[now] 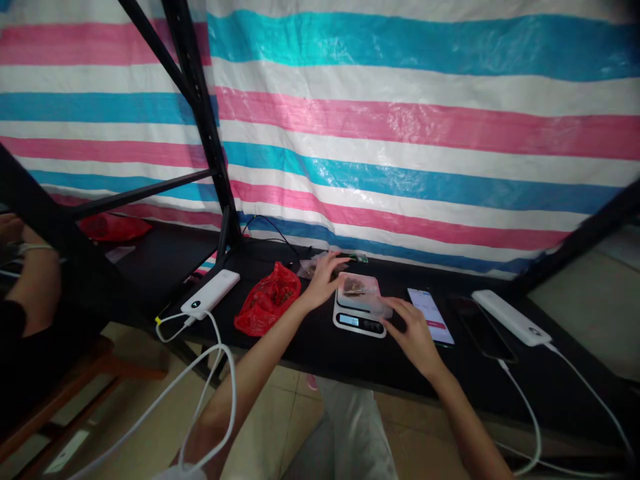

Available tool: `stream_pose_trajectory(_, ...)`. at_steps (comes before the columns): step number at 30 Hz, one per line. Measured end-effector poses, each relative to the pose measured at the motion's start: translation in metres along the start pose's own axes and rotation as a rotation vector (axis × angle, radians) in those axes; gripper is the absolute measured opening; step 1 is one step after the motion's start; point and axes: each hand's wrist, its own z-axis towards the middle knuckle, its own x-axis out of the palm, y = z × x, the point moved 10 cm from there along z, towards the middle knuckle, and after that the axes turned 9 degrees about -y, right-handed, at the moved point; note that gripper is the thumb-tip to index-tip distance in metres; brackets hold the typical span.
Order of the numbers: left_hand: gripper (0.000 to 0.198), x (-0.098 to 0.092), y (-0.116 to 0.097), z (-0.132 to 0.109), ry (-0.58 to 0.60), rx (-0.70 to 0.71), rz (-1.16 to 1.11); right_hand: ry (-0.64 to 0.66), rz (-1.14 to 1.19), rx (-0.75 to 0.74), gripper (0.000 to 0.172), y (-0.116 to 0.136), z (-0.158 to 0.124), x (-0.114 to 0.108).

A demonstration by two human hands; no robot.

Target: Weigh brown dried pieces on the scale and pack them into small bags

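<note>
A small white digital scale (359,319) stands on the black table (310,347) in front of me. On it lies a clear plastic bag (361,290) with dark bits inside. My left hand (324,279) reaches to the bag's far left corner, fingers stretched out and touching it. My right hand (411,330) rests at the scale's right side, fingers curled toward the bag's near right edge. Whether either hand pinches the bag is unclear.
A red plastic bag (267,299) lies left of the scale, a white power bank (211,293) with cables beyond it. To the right lie a lit phone (431,315), a dark phone (481,328) and another power bank (510,317). Another person's arm (30,280) is at far left.
</note>
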Motion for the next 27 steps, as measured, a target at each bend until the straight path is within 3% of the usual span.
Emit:
stream_pose_trajectory(3,0.035,-0.056,0.015,-0.003,0.05,-0.038,0.161,0.036,0.118,0.06,0.036,0.016,-0.012,0.026)
stream_pose_trajectory(5,0.033,-0.084,0.04,-0.009,0.136,-0.109,0.277,0.092,0.185,0.058,0.036,0.041,-0.008,0.047)
stream_pose_trajectory(8,0.033,-0.118,0.081,-0.021,0.185,-0.213,0.362,0.157,0.324,0.008,0.036,0.089,0.012,0.078)
stream_pose_trajectory(10,0.037,-0.13,0.1,-0.031,0.184,-0.26,0.353,0.175,0.42,-0.028,0.036,0.12,0.029,0.096)
stream_pose_trajectory(15,0.058,-0.126,0.116,-0.048,0.229,-0.332,0.234,0.264,0.475,-0.069,0.037,0.165,0.051,0.143)
stream_pose_trajectory(19,0.069,-0.126,0.128,-0.05,0.248,-0.381,0.359,0.376,0.21,-0.087,0.037,0.163,0.039,0.167)
stream_pose_trajectory(23,0.036,-0.12,0.137,-0.056,0.347,-0.387,0.463,0.408,0.067,-0.085,0.036,0.147,0.023,0.165)
stream_pose_trajectory(27,0.014,-0.111,0.126,-0.062,0.367,-0.347,0.389,0.436,-0.011,-0.096,0.032,0.138,0.015,0.16)
